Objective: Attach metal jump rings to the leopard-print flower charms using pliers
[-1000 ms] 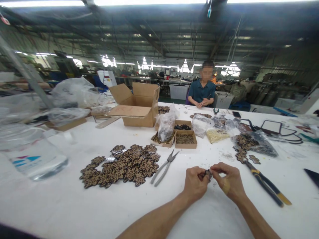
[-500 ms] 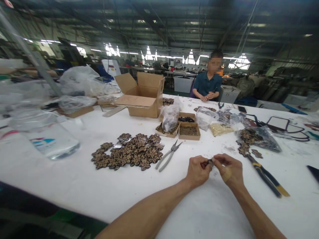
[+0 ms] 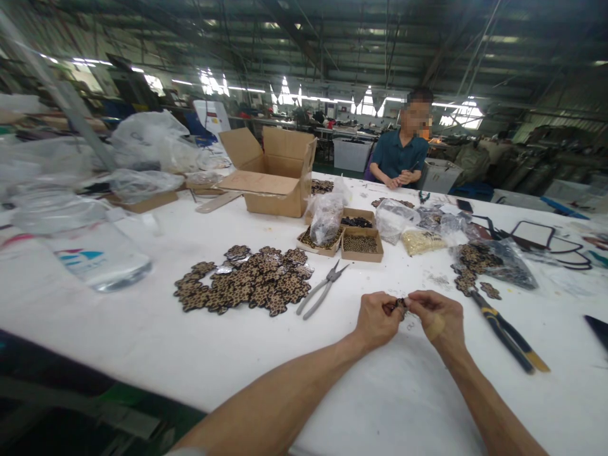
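Note:
Between my two hands is a small leopard-print patch, mostly covered by fingers. My left hand pinches it from the left. My right hand, with a tan plaster on it, is closed at the patch's right edge; whether a smaller part is in its fingertips cannot be made out. Tiny metal rings lie on the table just below the fingers. Left of my hands rest grey-handled pliers, jaws slightly apart, beside a heap of leopard-print flower-shaped patches.
Black-and-yellow pliers lie right of my hands. Beyond are small boxes of metal parts, a bag of gold pieces and an open carton. A large water jug stands left. Across the white table sits a person.
The patch between my fingers has turned so that more of its leopard print shows. My hands stay close together in nearly the same place; the view has shifted slightly.

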`<state>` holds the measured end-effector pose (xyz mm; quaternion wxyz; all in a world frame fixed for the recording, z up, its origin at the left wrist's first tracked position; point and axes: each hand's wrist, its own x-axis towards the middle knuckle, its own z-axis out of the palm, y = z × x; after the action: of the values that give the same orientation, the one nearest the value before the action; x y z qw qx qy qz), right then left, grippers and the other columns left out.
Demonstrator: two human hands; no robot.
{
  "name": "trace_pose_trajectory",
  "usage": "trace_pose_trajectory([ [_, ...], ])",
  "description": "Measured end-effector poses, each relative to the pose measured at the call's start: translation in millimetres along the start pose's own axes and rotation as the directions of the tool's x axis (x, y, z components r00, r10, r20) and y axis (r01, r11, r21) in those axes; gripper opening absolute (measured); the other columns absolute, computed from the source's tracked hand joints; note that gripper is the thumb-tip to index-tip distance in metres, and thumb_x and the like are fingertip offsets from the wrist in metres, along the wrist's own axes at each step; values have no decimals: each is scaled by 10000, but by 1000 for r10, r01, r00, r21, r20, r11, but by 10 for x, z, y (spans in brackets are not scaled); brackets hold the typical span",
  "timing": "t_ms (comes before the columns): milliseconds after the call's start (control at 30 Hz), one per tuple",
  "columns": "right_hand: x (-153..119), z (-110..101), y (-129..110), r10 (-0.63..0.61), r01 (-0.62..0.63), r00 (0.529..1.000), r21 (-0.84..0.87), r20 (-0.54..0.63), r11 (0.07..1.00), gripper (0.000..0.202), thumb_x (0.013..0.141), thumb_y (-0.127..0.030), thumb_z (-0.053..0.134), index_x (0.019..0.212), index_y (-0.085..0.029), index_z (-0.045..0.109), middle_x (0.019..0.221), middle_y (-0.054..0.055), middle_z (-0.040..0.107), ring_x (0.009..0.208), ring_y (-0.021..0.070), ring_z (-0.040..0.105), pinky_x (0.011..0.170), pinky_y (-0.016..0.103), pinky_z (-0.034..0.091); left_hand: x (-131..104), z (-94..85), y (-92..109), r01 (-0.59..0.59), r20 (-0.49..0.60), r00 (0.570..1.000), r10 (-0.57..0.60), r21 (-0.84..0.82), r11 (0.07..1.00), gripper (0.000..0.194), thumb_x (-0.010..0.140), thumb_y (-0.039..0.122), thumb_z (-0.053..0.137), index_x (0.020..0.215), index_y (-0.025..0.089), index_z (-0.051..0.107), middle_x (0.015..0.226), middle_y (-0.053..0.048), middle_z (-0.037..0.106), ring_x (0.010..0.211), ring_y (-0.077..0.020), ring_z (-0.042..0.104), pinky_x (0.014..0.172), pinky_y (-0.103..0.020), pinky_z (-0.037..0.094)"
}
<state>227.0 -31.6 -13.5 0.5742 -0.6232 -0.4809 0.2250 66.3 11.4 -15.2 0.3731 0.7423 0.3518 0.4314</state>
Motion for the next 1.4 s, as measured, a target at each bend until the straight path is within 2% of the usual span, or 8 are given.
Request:
trace_pose_trajectory([
  [233,-31,13,-32,-58,55,997,-65,-54,996,267,737,-405,764,870,-174,771,759,66,754,651,217,686,627,319,567,3,-11,16,-33,4,999,33,27,999,157,840,242,640,758,158,744,669,-28,659,568,-112,533,553,-237,380],
  [467,-39,21,-47,-121,118,992,-86,-34,989,248,771,-409,744,871,-182,756,802,65,754,695,224,702,666,329,574,6,-23,26,-118,2,993,118,86,989,170,846,225,629,700,158,683,648,-25,601,594,-117,517,597,-247,386],
  [933,-104,63,-133,-231,221,971,-153,-54,963,207,827,-403,706,853,-199,731,783,54,735,687,216,692,670,332,579,-10,-37,21,-175,22,984,174,128,976,201,861,219,600,668,169,621,641,-16,562,606,-121,512,608,-254,394],
  [1033,-86,43,-140,-274,270,962,-169,-6,948,234,859,-419,670,922,-202,732,803,61,726,695,219,685,682,345,580,-13,-42,12,-219,21,976,218,151,964,184,858,196,579,680,169,615,651,-18,546,619,-124,510,609,-254,395],
  [1133,-54,0,-180,-361,375,927,-229,102,898,244,904,-392,615,1021,-212,729,831,65,705,710,212,669,699,350,568,-17,-39,-9,-257,19,966,258,186,948,151,858,178,560,724,167,627,670,-21,535,621,-124,501,598,-254,390],
  [1233,-24,-46,-221,-412,460,886,-279,215,843,216,927,-360,569,967,-221,729,812,64,682,696,203,640,673,341,544,-21,-36,-35,-290,33,956,291,235,928,134,859,162,543,754,165,627,706,-29,544,629,-125,503,597,-258,390],
  [1300,-6,-71,-222,-391,451,888,-295,241,842,218,922,-371,564,918,-221,722,798,62,683,682,202,632,655,335,536,-18,-42,-51,-314,52,948,313,280,907,138,870,159,527,773,166,624,740,-38,559,649,-131,517,611,-264,400],
  [1400,14,-88,-176,-296,357,925,-280,237,891,251,885,-432,604,857,-210,720,742,55,693,635,197,623,609,319,530,0,-65,-64,-374,106,926,361,367,852,141,882,155,507,813,172,628,786,-53,580,705,-152,548,633,-278,410],
])
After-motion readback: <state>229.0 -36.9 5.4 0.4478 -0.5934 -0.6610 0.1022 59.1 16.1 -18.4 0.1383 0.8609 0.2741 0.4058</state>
